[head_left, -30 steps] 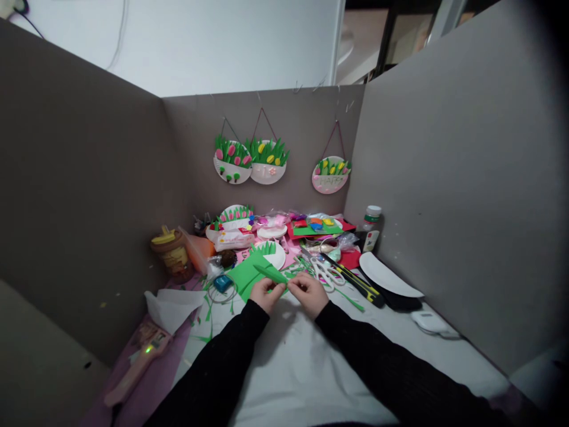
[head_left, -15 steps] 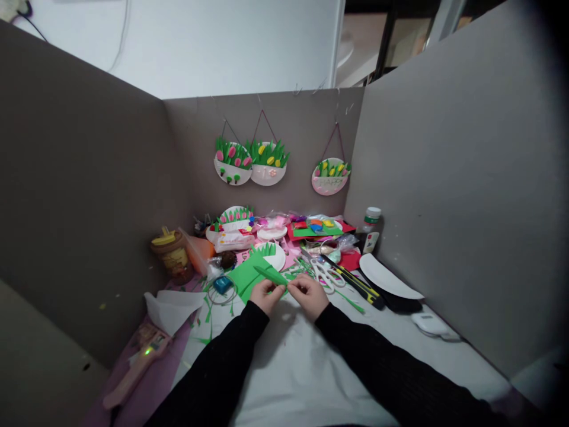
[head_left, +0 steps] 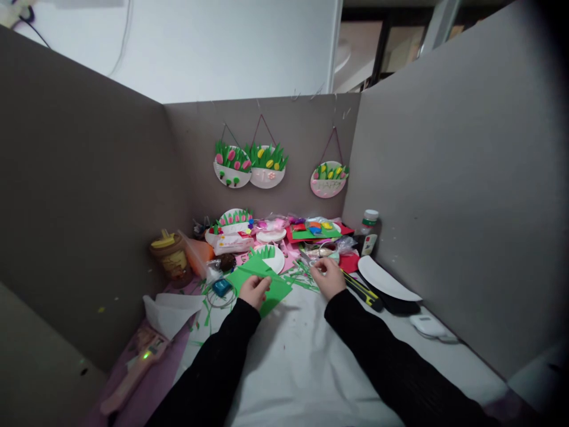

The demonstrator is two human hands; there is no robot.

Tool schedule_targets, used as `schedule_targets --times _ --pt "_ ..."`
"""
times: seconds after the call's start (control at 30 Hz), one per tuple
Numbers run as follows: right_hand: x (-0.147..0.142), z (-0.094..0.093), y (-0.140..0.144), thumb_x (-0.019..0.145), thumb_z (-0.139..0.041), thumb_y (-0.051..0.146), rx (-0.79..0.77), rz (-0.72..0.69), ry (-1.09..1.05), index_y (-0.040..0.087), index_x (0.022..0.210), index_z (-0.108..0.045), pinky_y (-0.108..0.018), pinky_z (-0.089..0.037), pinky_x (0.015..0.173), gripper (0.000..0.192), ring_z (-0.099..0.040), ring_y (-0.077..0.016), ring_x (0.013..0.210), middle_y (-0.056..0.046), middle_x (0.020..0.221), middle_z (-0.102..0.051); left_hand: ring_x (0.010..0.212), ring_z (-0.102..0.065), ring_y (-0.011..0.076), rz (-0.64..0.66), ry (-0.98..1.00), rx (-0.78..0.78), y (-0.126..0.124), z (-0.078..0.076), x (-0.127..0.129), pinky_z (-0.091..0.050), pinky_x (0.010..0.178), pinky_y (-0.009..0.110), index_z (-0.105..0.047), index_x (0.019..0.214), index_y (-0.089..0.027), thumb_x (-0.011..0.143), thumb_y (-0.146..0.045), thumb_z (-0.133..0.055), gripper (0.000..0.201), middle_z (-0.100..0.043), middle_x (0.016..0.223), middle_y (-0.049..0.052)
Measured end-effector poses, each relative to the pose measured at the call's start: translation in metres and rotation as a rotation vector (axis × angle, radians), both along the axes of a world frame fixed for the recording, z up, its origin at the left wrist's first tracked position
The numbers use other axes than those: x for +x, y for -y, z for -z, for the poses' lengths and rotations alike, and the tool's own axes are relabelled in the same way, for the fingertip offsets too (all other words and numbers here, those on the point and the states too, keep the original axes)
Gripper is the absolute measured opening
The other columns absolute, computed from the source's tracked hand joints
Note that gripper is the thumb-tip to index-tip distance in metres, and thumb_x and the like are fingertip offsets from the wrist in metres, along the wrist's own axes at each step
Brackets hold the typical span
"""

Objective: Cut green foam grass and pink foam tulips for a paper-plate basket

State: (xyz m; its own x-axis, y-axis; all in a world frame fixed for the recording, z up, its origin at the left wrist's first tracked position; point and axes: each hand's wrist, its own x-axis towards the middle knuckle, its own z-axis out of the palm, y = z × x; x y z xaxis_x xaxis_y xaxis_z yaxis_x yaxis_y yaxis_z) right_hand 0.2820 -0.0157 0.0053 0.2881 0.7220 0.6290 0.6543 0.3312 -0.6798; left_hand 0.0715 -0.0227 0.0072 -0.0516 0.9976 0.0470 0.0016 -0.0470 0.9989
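Note:
My left hand is pinched closed over a green paper sheet. It seems to hold a narrow green paper leaf, whose outline blends into the sheet beneath. Over to the right, my right hand has its fingers curled at the white-handled scissors; the hand covers most of the handles, so the exact grip is partly hidden. Just beyond the green sheet lies a white paper plate with green paper grass on it. Thin green paper scraps are strewn between the hands.
A yellow-black utility knife lies right of my right hand, near a half paper plate and a bottle. Left are a blue tape dispenser, a lidded cup and a pink glue gun. Decorated plates hang behind.
My hands have parted. The right one let go of the green leaf and moved right and forward to the scissors; the left drew slightly left, uncovering more green sheet.

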Motion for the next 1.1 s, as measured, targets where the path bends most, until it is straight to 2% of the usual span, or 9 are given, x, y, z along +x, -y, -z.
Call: schedule_targets --times 0.13,0.27,0.4,0.5,0.73,0.83,0.9,1.0,1.1 --pt "0.007 0.007 -0.006 0.059 -0.046 0.008 -0.055 -0.081 0.122 0.018 0.065 -0.054 -0.028 -0.040 0.063 0.015 -0.048 -0.0160 0.065 -0.001 0.068 -0.053 0.033 -0.034 0.0035 0.002 0.024 -0.045 0.000 -0.002 0.000 -0.025 0.035 0.018 -0.044 0.054 -0.016 0.054 -0.043 -0.063 0.034 -0.046 0.045 -0.006" --pt "-0.014 0.003 0.011 0.069 -0.043 0.008 0.014 -0.219 0.237 0.019 0.075 -0.061 -0.033 -0.039 0.074 0.022 -0.051 -0.0191 0.079 -0.004 0.076 -0.061 0.035 -0.034 0.0050 0.033 -0.159 -0.050 0.004 -0.003 0.004 -0.025 0.037 0.020 -0.044 0.050 -0.016 0.057 -0.043 -0.060 0.032 -0.041 0.041 -0.006" --pt "-0.041 -0.005 0.032 0.073 -0.051 0.017 0.066 -0.453 0.198 0.019 0.091 -0.060 -0.031 -0.041 0.074 0.020 -0.051 -0.0180 0.083 -0.005 0.084 -0.059 0.048 -0.041 0.0096 0.061 -0.582 0.248 0.015 -0.004 0.008 -0.031 0.048 0.023 -0.050 0.049 -0.015 0.064 -0.029 -0.054 0.021 -0.044 0.046 -0.003" --pt "-0.054 -0.005 0.041 0.072 -0.055 0.020 -0.011 -0.535 0.115 0.019 0.095 -0.058 -0.027 -0.043 0.062 0.023 -0.051 -0.0151 0.071 -0.004 0.081 -0.055 0.067 -0.050 0.0147 0.182 -0.839 0.536 0.025 -0.008 0.010 -0.037 0.061 0.025 -0.062 0.073 -0.016 0.068 -0.019 -0.050 0.013 -0.057 0.070 0.004" --pt "-0.061 -0.004 0.047 0.070 -0.059 0.024 -0.005 -0.590 -0.021 0.019 0.089 -0.055 -0.022 -0.041 0.050 0.020 -0.048 -0.0126 0.065 -0.005 0.084 -0.052 0.075 -0.053 0.0211 0.237 -1.310 0.617 0.031 -0.008 0.012 -0.039 0.064 0.031 -0.062 0.071 -0.016 0.072 -0.021 -0.049 0.014 -0.059 0.076 0.009" --pt "-0.061 -0.007 0.049 0.074 -0.052 0.022 0.048 -0.560 -0.010 0.019 0.075 -0.055 -0.024 -0.043 0.055 0.004 -0.050 -0.0140 0.068 -0.003 0.075 -0.053 0.073 -0.053 0.0201 0.199 -1.254 0.634 0.030 -0.006 0.013 -0.039 0.064 0.030 -0.062 0.070 -0.017 0.073 -0.019 -0.048 0.015 -0.058 0.073 0.009" --pt "-0.058 -0.008 0.048 0.075 -0.050 0.020 0.085 -0.515 -0.022 0.019 0.070 -0.055 -0.026 -0.043 0.059 0.007 -0.051 -0.0149 0.069 -0.003 0.071 -0.053 0.072 -0.053 0.0178 0.150 -1.100 0.617 0.029 -0.006 0.011 -0.040 0.065 0.029 -0.062 0.076 -0.018 0.074 -0.020 -0.048 0.014 -0.059 0.077 0.008" --pt "-0.048 -0.008 0.041 0.075 -0.050 0.022 0.074 -0.443 -0.163 0.019 0.076 -0.055 -0.027 -0.045 0.059 0.007 -0.052 -0.0156 0.071 -0.004 0.075 -0.055 0.066 -0.051 0.0133 0.044 -0.807 0.567 0.023 -0.009 0.005 -0.042 0.068 0.028 -0.058 0.088 -0.017 0.072 -0.026 -0.053 0.019 -0.058 0.087 0.006" --pt "-0.038 -0.005 0.032 0.076 -0.047 0.025 -0.011 -0.417 -0.385 0.018 0.084 -0.055 -0.027 -0.048 0.057 0.013 -0.053 -0.0149 0.069 -0.005 0.079 -0.055 0.061 -0.049 0.0112 -0.058 -0.615 0.437 0.015 -0.010 -0.002 -0.042 0.068 0.029 -0.058 0.084 -0.015 0.068 -0.027 -0.056 0.021 -0.058 0.086 0.005"
